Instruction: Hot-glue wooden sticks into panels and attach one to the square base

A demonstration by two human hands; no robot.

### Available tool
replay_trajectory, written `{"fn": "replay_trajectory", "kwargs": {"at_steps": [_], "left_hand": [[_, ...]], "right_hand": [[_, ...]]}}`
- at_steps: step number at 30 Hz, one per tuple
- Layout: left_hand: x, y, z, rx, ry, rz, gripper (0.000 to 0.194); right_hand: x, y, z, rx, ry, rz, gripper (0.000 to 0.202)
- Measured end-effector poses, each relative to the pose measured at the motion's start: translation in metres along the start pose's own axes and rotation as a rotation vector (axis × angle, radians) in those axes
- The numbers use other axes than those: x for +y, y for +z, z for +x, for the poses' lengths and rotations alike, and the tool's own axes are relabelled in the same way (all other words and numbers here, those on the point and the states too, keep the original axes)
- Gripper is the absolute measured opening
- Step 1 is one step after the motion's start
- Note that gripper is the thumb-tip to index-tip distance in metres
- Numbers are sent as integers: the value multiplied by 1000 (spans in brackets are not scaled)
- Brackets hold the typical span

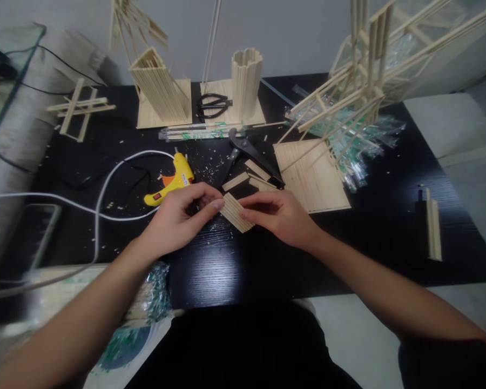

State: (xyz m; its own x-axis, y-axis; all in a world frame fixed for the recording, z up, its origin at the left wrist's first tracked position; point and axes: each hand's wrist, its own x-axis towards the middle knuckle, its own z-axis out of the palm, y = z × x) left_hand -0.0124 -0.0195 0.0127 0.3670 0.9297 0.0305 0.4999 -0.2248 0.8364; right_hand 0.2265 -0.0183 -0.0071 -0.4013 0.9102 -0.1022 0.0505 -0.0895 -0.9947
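Note:
Between my two hands is a small panel of short wooden sticks laid side by side, held tilted above the black table. My left hand pinches its left edge between thumb and fingers. On the other side, my right hand grips the right edge the same way. A yellow glue gun lies just beyond my left hand. Past the panel are several loose stick pieces and dark-handled pliers.
Behind stand a square stick tower and a fluted stick column beside black-handled scissors. A flat stick board and a tall stick frame occupy the right. A white cord loops across the left. Wrapped sticks lie front left.

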Motion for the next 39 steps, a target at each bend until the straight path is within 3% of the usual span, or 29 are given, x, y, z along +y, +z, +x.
{"fn": "replay_trajectory", "kwargs": {"at_steps": [9,15,19,39], "left_hand": [[2,-3,1,-35,-88,-93,28],[3,-5,1,127,-133,-170,21],[1,-7,1,227,-162,-229,17],[2,2,-3,318,-102,-313,8]], "right_hand": [[-3,-5,1,-27,-53,-119,16],[-5,-6,3,40,13,-6,26],[-3,-6,4,16,88,106,31],[-2,-4,3,41,50,117,27]]}}
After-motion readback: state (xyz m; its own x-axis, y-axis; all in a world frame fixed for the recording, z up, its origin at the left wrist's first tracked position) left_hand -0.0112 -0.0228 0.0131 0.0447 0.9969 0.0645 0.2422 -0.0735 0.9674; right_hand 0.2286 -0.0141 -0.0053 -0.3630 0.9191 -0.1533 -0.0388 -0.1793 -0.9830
